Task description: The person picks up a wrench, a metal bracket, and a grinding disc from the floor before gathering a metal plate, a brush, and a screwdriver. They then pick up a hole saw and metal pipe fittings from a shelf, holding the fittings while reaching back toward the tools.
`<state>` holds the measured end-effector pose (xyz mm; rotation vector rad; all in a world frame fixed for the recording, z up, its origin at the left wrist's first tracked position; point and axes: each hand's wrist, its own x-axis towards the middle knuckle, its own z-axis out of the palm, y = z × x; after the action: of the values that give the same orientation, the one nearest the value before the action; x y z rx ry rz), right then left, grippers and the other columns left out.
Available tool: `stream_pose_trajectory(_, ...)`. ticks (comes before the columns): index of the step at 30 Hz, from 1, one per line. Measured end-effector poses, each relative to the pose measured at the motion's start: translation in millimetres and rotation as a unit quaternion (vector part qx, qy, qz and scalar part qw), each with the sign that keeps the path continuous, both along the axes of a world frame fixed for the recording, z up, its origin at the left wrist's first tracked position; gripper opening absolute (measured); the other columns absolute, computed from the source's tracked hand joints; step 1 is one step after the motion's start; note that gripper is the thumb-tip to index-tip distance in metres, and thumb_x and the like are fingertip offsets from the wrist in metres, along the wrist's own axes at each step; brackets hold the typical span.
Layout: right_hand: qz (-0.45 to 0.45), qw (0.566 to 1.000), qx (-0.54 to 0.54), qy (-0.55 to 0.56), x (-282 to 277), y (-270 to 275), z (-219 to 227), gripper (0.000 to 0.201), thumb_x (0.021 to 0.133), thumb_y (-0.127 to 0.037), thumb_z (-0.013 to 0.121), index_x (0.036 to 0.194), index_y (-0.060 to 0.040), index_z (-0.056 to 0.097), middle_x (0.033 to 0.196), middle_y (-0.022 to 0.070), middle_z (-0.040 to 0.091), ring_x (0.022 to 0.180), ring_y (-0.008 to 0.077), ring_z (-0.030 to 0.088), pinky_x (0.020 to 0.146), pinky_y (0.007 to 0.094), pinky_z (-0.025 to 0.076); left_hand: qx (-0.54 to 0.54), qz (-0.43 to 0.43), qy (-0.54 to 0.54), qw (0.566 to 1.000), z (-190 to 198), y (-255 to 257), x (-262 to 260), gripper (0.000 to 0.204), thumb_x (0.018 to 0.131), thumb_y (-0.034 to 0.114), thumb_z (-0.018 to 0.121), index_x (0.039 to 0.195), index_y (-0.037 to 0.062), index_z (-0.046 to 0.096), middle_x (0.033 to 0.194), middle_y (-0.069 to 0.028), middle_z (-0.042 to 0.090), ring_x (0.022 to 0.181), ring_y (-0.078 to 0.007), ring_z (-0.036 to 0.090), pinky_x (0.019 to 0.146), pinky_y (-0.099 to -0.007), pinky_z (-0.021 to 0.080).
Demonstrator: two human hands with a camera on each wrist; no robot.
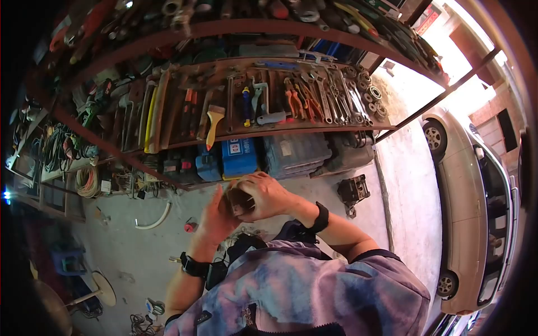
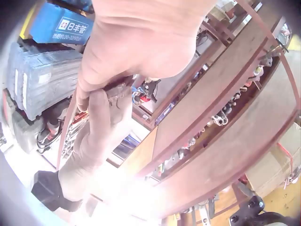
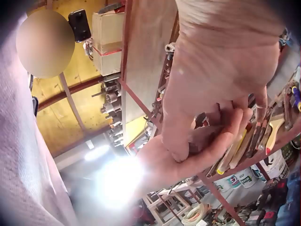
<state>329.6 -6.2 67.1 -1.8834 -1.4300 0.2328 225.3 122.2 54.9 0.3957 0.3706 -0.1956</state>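
In front of my chest, both hands meet around a small brown piece (image 1: pixel 240 201) with a worn surface; my hands cover much of it, and its exact kind cannot be told. My right hand (image 1: pixel 264 195) arches over it, thumb and fingers gripping it from the right. On the other side my left hand (image 1: pixel 216 221) holds it against the palm, fingers lying along it and bending round its edge. A dark ragged edge of the brown piece (image 2: pixel 120 96) shows below the left hand (image 2: pixel 136 42) in the left wrist view. The right wrist view has the right hand (image 3: pixel 221 70) above the cupped left fingers.
Ahead stands a rusty metal shelf (image 1: pixel 314 130) lined with wrenches, pliers and a paintbrush (image 1: pixel 214 120). Beneath it are a blue case (image 1: pixel 238 157) and a grey toolbox (image 1: pixel 294 151). A black item (image 1: pixel 353 190) lies on the floor at right; a car (image 1: pixel 468 213) is parked beyond.
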Motion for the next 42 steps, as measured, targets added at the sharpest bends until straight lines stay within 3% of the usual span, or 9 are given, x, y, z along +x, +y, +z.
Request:
stream_pose_trajectory(6, -0.210, 0.974, -0.012, 0.084, 101.2, -143.0, -10.9, 0.032, 0.056, -0.015, 0.068, 0.084, -0.0025, 0.056, 0.080, 0.0112, 0.055, 0.076, 0.0221, 0.056, 0.069, 0.0312, 0.045, 0.004, -0.059, -0.025, 0.998, -12.7, -77.3, 54.6, 0.047, 0.087, 0.043, 0.039, 0.123, 0.0125, 0.037, 0.117, -0.0173, 0.047, 0.106, -0.0281, 0.047, 0.092, -0.0378, 0.035)
stream_pose_trajectory(8, -0.362, 0.932, -0.001, 0.024, 140.9, -207.0, -30.2, 0.028, 0.058, -0.019, 0.066, 0.081, -0.0046, 0.057, 0.078, 0.0096, 0.056, 0.074, 0.0232, 0.056, 0.067, 0.0313, 0.046, 0.018, -0.059, -0.014, 0.998, -16.9, -112.2, 81.2, 0.048, 0.087, 0.042, 0.038, 0.124, 0.0113, 0.037, 0.117, -0.0181, 0.047, 0.105, -0.0290, 0.048, 0.092, -0.0378, 0.036)
stream_pose_trajectory(11, -0.473, 0.881, -0.003, -0.014, 210.2, -292.9, -60.2, 0.022, 0.067, -0.022, 0.060, 0.065, -0.0010, 0.056, 0.067, 0.0151, 0.056, 0.063, 0.0276, 0.056, 0.061, 0.0347, 0.045, 0.005, -0.103, -0.004, 0.995, -24.7, -161.9, 118.7, 0.046, 0.088, 0.039, 0.039, 0.123, 0.0089, 0.037, 0.117, -0.0183, 0.047, 0.104, -0.0282, 0.048, 0.091, -0.0371, 0.037)
stream_pose_trajectory(13, -0.554, 0.830, -0.071, -0.002, 241.8, -334.2, -56.6, 0.035, 0.066, -0.034, 0.059, 0.073, -0.0003, 0.058, 0.076, 0.0159, 0.058, 0.072, 0.0302, 0.057, 0.065, 0.0368, 0.045, 0.004, -0.121, 0.002, 0.993, -21.3, -194.4, 140.9, 0.046, 0.087, 0.036, 0.040, 0.122, 0.0061, 0.038, 0.115, -0.0184, 0.048, 0.103, -0.0270, 0.049, 0.091, -0.0368, 0.038)
stream_pose_trajectory(16, -0.563, 0.817, -0.118, -0.024, 302.0, -384.2, -84.6, 0.042, 0.061, -0.037, 0.061, 0.082, -0.0006, 0.058, 0.084, 0.0160, 0.059, 0.082, 0.0308, 0.056, 0.072, 0.0371, 0.045, 0.021, -0.128, 0.003, 0.992, -11.8, -227.3, 162.8, 0.046, 0.087, 0.035, 0.041, 0.122, 0.0048, 0.038, 0.113, -0.0181, 0.050, 0.101, -0.0262, 0.050, 0.091, -0.0366, 0.038)
stream_pose_trajectory(18, -0.614, 0.772, -0.164, 0.000, 329.3, -395.1, -96.4, 0.051, 0.057, -0.038, 0.062, 0.090, 0.0001, 0.056, 0.091, 0.0162, 0.058, 0.089, 0.0309, 0.055, 0.077, 0.0377, 0.044, 0.035, -0.121, 0.010, 0.992, -8.0, -238.9, 167.9, 0.046, 0.087, 0.035, 0.041, 0.122, 0.0047, 0.038, 0.112, -0.0179, 0.051, 0.101, -0.0261, 0.051, 0.090, -0.0366, 0.039)
stream_pose_trajectory(30, -0.652, 0.716, -0.232, -0.090, 368.2, -381.0, -127.9, 0.054, 0.060, -0.040, 0.064, 0.098, -0.0047, 0.050, 0.100, 0.0104, 0.055, 0.096, 0.0270, 0.050, 0.074, 0.0432, 0.042, 0.099, -0.109, 0.066, 0.987, -4.0, -244.6, 165.9, 0.045, 0.087, 0.033, 0.040, 0.121, 0.0040, 0.039, 0.109, -0.0169, 0.052, 0.097, -0.0263, 0.053, 0.087, -0.0370, 0.041)
stream_pose_trajectory(37, -0.610, 0.789, -0.061, -0.040, 356.4, -410.6, -154.4, 0.058, 0.060, -0.036, 0.070, 0.106, -0.0069, 0.053, 0.107, 0.0085, 0.053, 0.099, 0.0270, 0.049, 0.080, 0.0374, 0.041, 0.121, -0.059, 0.075, 0.988, 1.5, -221.1, 153.5, 0.043, 0.087, 0.031, 0.042, 0.121, 0.0047, 0.039, 0.108, -0.0155, 0.053, 0.096, -0.0243, 0.053, 0.086, -0.0351, 0.042)
stream_pose_trajectory(42, -0.620, 0.783, -0.053, -0.001, 362.1, -400.6, -145.4, 0.052, 0.061, -0.034, 0.070, 0.103, -0.0076, 0.056, 0.106, 0.0071, 0.054, 0.097, 0.0261, 0.050, 0.081, 0.0366, 0.041, 0.137, -0.020, 0.084, 0.987, 3.6, -216.3, 148.4, 0.046, 0.086, 0.033, 0.042, 0.121, 0.0037, 0.039, 0.106, -0.0154, 0.054, 0.094, -0.0244, 0.053, 0.085, -0.0362, 0.042)
